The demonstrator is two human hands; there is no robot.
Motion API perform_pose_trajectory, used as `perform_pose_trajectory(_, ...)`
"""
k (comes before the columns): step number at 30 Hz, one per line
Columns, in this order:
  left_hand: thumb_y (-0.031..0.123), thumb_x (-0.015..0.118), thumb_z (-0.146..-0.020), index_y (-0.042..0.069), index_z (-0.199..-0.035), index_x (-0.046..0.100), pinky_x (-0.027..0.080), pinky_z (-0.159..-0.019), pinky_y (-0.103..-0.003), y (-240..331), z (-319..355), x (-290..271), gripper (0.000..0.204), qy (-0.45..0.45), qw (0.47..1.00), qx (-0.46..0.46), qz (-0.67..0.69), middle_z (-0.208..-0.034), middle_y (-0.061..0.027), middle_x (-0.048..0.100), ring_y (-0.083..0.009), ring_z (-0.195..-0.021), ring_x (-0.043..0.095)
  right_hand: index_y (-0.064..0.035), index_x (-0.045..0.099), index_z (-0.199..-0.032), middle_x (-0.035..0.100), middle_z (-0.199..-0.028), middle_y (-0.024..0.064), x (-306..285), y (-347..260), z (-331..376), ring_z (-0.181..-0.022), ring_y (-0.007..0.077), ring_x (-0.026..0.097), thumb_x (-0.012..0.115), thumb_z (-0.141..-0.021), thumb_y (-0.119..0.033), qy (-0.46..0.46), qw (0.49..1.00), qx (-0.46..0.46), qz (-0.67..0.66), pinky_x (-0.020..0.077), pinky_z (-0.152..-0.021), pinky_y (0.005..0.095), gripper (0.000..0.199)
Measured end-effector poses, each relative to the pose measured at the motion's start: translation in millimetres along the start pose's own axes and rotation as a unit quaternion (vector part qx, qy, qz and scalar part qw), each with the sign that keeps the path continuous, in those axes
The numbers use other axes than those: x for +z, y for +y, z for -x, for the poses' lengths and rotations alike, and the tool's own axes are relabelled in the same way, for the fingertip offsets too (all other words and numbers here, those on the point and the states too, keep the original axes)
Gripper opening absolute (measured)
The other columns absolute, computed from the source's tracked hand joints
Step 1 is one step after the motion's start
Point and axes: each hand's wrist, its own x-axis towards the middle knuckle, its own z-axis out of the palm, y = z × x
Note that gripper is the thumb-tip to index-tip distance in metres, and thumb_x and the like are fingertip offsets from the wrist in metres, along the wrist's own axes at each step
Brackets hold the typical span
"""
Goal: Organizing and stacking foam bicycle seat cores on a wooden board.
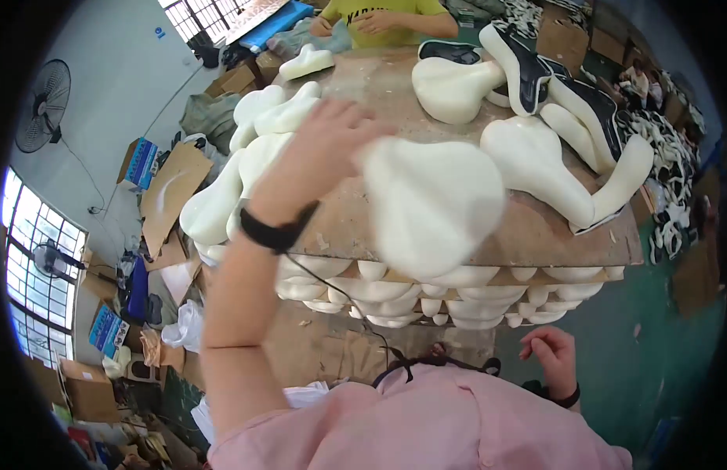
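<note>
The left hand (324, 149) grips a cream foam saddle pad (430, 204) — smooth, blurred, seemingly pear-shaped; the right hand (553, 352) hangs loosely curled — empty.

Item: worn brown wooden worktable (536, 227), top scuffed and stained, in front of me. On it: a row of cream-white moulded foam saddle pads (257, 133) heaped along its left edge; one wide cream foam pad (430, 200) at the near edge, under my left hand (328, 145); further cream pads (536, 160) at right; black-and-white covered saddles (528, 70) at the far right corner. More cream foam pads (426, 294) are stacked beneath the top.
</note>
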Motion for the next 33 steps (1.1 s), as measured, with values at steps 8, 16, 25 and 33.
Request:
perform_pose_trajectory(8,-0.01,0.055,-0.073,0.02,-0.122,0.057,0.026,-0.112,-0.051,-96.6,23.1,23.1,0.057,-0.222,0.972,0.079,0.002,-0.136,-0.0067,0.046,-0.029,-0.135,0.032,0.0024,0.065,-0.095,0.065,-0.083,0.0074,54.9,-79.1,-95.1,-0.076,0.013,0.061,0.055,-0.089,-0.006,-0.134,0.966,-0.181,0.13,0.0484,-0.069,0.0242,0.014)
perform_pose_trajectory(16,0.004,0.06,-0.083,0.006,-0.131,0.053,0.037,-0.101,-0.038,-119.4,115.7,-35.4,0.049,-0.001,0.959,-0.16,0.234,-0.131,-0.0122,0.056,-0.0293,-0.12,0.05,-0.0048,0.036,-0.143,0.048,-0.135,0.0162,159.6,-100.9,-230.4,-0.117,0.0217,0.05,0.062,-0.089,-0.026,-0.133,0.938,-0.169,0.271,0.0425,-0.096,0.0342,0.064)
perform_pose_trajectory(25,0.016,0.05,-0.092,0.002,-0.132,0.052,0.025,-0.111,-0.04,-183.7,347.9,20.8,0.043,0.159,0.865,-0.391,0.272,-0.143,-0.0188,0.042,-0.0315,-0.134,0.036,0.0019,0.04,-0.138,0.055,-0.127,0.0138,273.8,-93.8,-246.8,-0.112,0.0186,0.053,0.07,-0.082,-0.024,-0.144,0.983,-0.001,0.114,0.0442,-0.094,0.031,0.068)
perform_pose_trajectory(33,0.026,0.042,-0.098,0.003,-0.13,0.055,0.03,-0.107,-0.044,-182.4,352.1,9.0,0.041,0.113,0.882,-0.403,0.215,-0.142,-0.0185,0.044,-0.0326,-0.128,0.042,0.0025,0.046,-0.134,0.06,-0.123,0.013,299.9,-77.9,-233.5,-0.11,0.0163,0.055,0.07,-0.082,-0.026,-0.122,0.98,-0.057,0.145,0.0432,-0.095,0.0295,0.065)
